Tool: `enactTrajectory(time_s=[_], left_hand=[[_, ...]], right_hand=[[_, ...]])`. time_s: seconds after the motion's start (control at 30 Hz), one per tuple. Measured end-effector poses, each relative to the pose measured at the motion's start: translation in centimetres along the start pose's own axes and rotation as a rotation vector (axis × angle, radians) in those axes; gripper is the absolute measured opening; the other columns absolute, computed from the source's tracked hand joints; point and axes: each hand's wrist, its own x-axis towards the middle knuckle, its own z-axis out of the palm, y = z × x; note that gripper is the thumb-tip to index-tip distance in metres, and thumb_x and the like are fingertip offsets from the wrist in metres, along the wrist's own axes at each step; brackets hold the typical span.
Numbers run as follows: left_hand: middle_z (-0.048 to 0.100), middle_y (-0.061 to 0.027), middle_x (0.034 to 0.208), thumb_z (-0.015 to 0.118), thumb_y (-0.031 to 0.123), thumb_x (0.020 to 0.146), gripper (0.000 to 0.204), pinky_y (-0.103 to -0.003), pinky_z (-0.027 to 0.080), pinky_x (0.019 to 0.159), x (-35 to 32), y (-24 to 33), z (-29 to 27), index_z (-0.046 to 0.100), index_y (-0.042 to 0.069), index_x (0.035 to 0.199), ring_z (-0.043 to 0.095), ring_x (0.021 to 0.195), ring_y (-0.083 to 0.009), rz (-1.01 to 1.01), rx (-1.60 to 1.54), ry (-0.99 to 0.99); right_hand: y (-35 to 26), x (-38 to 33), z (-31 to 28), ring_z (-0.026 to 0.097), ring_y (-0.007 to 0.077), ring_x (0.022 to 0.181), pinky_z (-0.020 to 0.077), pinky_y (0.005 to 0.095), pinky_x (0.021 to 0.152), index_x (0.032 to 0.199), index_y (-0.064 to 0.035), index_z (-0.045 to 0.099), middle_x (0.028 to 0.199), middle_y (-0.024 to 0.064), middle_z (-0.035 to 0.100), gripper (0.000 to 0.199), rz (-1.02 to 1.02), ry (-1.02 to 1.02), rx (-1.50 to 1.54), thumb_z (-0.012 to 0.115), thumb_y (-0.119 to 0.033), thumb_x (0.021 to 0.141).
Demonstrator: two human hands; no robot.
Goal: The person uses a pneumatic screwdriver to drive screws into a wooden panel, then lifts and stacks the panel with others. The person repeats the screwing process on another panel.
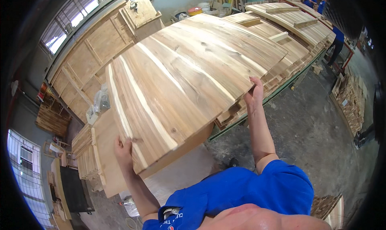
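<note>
A large wooden panel (pixel 181 85) made of glued light and brown strips spans the middle of the view, tilted slightly. My left hand (pixel 124 150) is closed on its left edge near the front corner, thumb on top. On the right, my right hand (pixel 255 90) grips the near right edge, its fingers partly hidden by the wood. Beneath the panel's front edge shows the side of a brown board or box (pixel 181 151). More stacked wooden panels (pixel 277 33) lie beyond its right side.
A green-edged bench (pixel 273 94) carries the stacked panels. Pale boards (pixel 105 145) stand at the left, near a plastic bag (pixel 101 99). A tall plywood frame (pixel 92 49) is behind. Wood pieces (pixel 349 101) are piled at the right, and co-workers (pixel 311 0) in blue are far off.
</note>
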Motion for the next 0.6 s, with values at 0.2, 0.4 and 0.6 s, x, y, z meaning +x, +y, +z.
enactTrajectory(time_s=[0.2,0.4,0.6], left_hand=[[0.058,-0.0108,0.094,0.060,0.006,0.083,0.043,-0.019,0.047,0.062,5.2,2.8,4.7,0.042,-0.008,0.119,0.057,0.076,-0.0102,0.001,0.069,0.051],[0.059,-0.0140,0.092,0.061,0.004,0.080,0.042,-0.022,0.049,0.061,12.0,2.1,14.3,0.044,-0.012,0.115,0.060,0.075,-0.0147,0.046,-0.107,-0.109],[0.060,-0.0187,0.091,0.062,0.007,0.078,0.052,-0.027,0.051,0.062,14.9,-2.9,20.1,0.038,-0.015,0.119,0.063,0.073,-0.0204,0.012,0.011,-0.154]], right_hand=[[-2.3,4.8,-0.8,0.056,0.0284,0.091,0.0447,0.0404,0.088,0.090,0.0021,0.053,0.094,0.0136,0.058,0.018,-0.042,-0.040,0.060,0.054,-0.006,0.074],[-8.1,13.7,-4.7,0.060,0.0242,0.079,0.0507,0.0379,0.075,0.089,0.0026,0.055,0.085,0.0127,0.060,0.016,-0.168,0.019,-0.221,0.055,-0.008,0.077],[-11.6,17.2,-4.5,0.038,0.0094,0.038,0.0306,0.0263,0.039,0.053,-0.0102,0.050,0.048,-0.0021,0.042,0.028,-0.245,0.186,-0.726,0.069,-0.022,0.069]])
